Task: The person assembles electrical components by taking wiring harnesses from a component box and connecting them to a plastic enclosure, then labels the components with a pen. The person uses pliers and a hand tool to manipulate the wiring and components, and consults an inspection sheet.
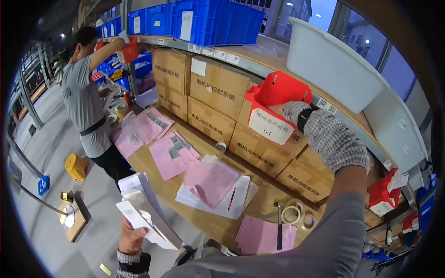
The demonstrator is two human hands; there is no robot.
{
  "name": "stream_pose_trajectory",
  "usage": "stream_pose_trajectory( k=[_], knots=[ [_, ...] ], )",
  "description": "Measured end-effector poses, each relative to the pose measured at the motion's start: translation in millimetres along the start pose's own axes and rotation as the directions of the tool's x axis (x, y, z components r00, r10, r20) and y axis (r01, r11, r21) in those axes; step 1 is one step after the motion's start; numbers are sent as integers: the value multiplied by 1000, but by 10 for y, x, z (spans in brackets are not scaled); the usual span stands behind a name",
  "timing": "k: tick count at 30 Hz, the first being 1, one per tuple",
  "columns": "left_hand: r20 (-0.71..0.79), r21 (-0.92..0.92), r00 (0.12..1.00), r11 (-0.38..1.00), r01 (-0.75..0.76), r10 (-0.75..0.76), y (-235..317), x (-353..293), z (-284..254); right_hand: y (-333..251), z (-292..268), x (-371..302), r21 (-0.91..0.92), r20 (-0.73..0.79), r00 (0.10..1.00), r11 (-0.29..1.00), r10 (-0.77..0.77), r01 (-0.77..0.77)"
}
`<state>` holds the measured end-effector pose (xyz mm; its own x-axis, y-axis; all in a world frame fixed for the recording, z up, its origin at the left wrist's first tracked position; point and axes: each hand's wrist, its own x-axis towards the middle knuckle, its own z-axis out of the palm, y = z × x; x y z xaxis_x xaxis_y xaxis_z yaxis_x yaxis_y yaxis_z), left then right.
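My left hand [132, 236] is closed around a narrow white open-topped box [155, 231], with white sheets [141, 183] or flaps standing behind it. Thumb in front, the hand grips the box's lower left side, over the floor beside the workbench. My right arm stretches up to a red bin [282, 88] hung on the shelf edge, a white label on its front. My right hand [277, 109] reaches into that bin; its fingers are hidden behind the bin's front wall. Grey-checked sleeve covers wrap both of my forearms.
Pink sheets [215, 183], a pen, a hammer [279, 227] and tape rolls [292, 214] lie on the wooden workbench [185, 208]. Brown cartons [218, 88] line its back. Blue crates [218, 23] and a white tub [329, 65] stand above. A co-worker [88, 97] stands left, near a yellow stool [76, 167].
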<state>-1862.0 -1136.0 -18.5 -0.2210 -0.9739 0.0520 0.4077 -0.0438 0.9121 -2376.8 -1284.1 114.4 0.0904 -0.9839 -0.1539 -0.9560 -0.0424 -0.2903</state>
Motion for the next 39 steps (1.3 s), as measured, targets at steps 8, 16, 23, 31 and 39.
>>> stream_pose_trajectory(
  k=[8,16,23,31,39],
  knots=[
    [106,-86,994,996,30,-20,-296,606,339,332,58,154,207,217,908,893,357,-401],
    [136,-60,991,998,10,-2,-158,803,255,566,410,598,319,275,924,881,266,-348],
    [339,173,938,975,-140,75,402,1479,821,82,-184,322,-290,100,945,900,-310,326],
    [694,-208,553,864,-459,461,1168,2301,2922,-249,-546,-1325,381,-627,778,860,-29,339],
    [815,214,578,905,-367,42,-54,3078,3698,-325,571,-2616,667,-620,720,693,312,274]
  ],
)
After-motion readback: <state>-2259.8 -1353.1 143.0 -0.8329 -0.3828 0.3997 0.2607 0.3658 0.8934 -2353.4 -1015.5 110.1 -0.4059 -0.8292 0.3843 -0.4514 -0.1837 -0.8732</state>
